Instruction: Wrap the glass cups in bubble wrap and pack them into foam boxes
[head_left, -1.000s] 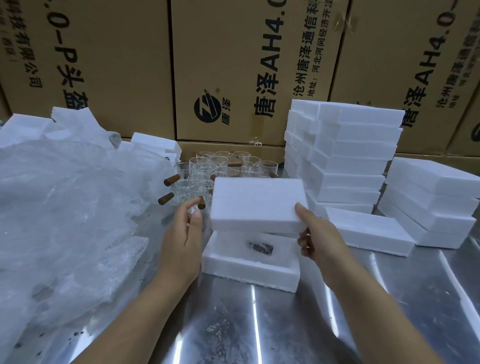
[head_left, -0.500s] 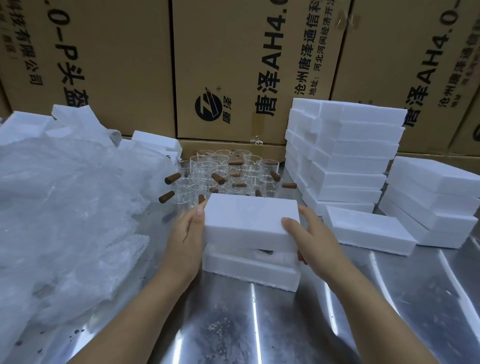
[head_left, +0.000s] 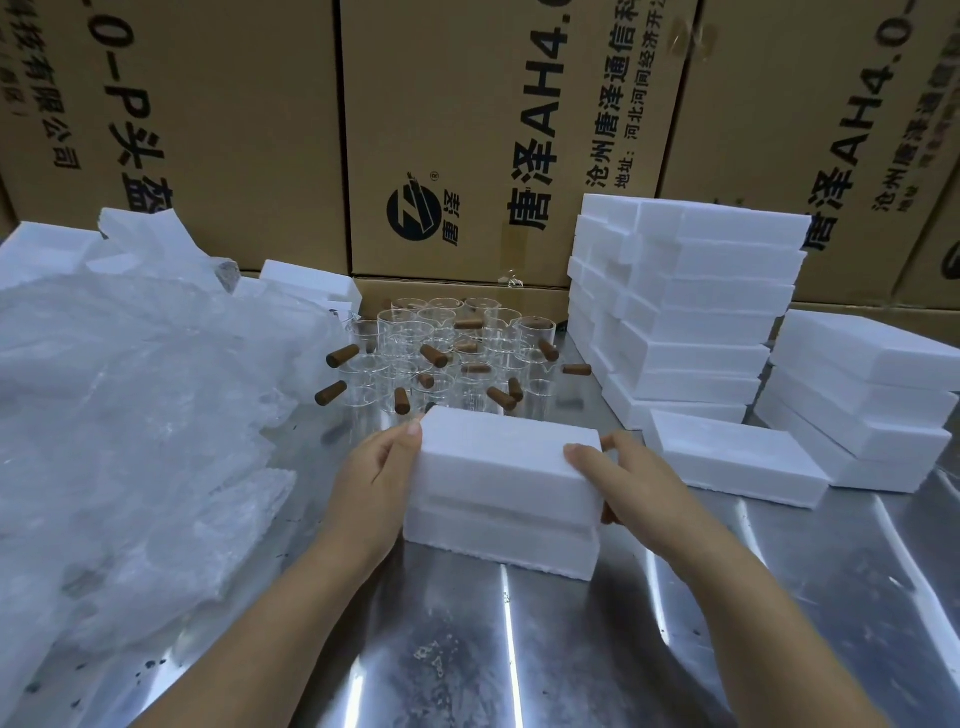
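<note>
– White foam in the middle of the tabletop (head_left: 519, 654), what is it?
– A foam box (head_left: 498, 543), flat on the shiny metal, with a foam lid (head_left: 506, 457) lying on top of it. A thin seam shows between the two along the near side.
– Who has hold of it?
– Both hands. The left hand (head_left: 371, 480) grips the lid's left end, thumb up at the top corner, fingers curled against the side. The right hand (head_left: 626, 486) grips the right end, thumb laid over the top edge, fingers wrapped round the end and reaching down beside the box.
– And the glass cups (head_left: 441, 358)?
– Bare and upright, in a tight cluster just behind the box, toward the back of the tabletop. Stubby brown handles (head_left: 343, 356) stick out from them at all angles.
– Bubble wrap (head_left: 135, 447)?
– A big crumpled heap on the left, apart from the box.
– What else is white?
– A tall stack of foam boxes (head_left: 691, 317) right of the cups, a lower stack (head_left: 862, 410) at the far right, and a single foam box (head_left: 732, 460) lying in front of the tall stack, just beside the right hand. More foam pieces (head_left: 47, 254) lie behind the wrap.
– Behind everything?
– Brown cardboard cartons (head_left: 467, 130) printed in black, standing as a wall along the back.
– Can you see inside the box?
– No, the lid covers it.
</note>
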